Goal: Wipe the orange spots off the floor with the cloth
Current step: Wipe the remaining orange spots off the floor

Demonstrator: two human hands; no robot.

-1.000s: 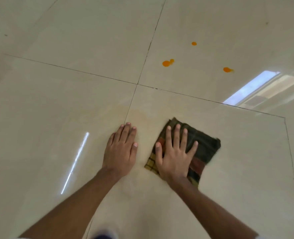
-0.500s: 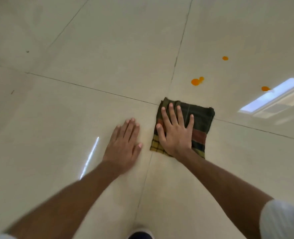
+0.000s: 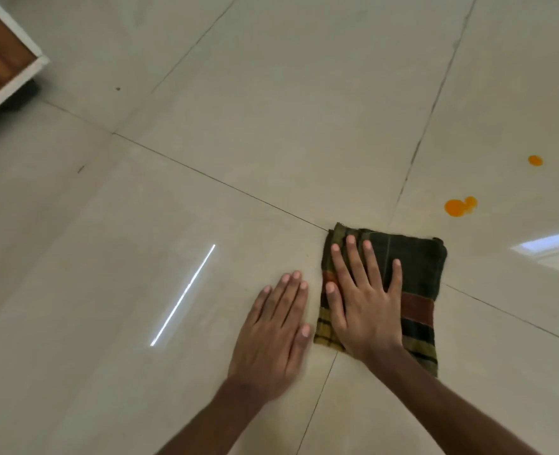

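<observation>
Cloth (image 3: 412, 267): folded, soft, light, flat on glossy floor (image 3: 271, 126); should slide easily. Right hand (image 3: 366, 310) presses on it, fingers spread, not gripping. Left hand (image 3: 271, 336) lies flat just beside cloth. Orange spots (image 3: 456, 207) lie near cloth's far corner, untouched. Judgement: palm pressure at centre suits best.

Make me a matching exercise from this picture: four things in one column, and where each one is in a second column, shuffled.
Column one:
1. left hand
2. right hand
3. cloth
4. double orange spot

Column two:
A. under a flat palm
B. flat on the bare floor
C. pressing on the cloth
D. beyond the cloth, uncovered

Pairs: 1-B, 2-C, 3-A, 4-D
</observation>
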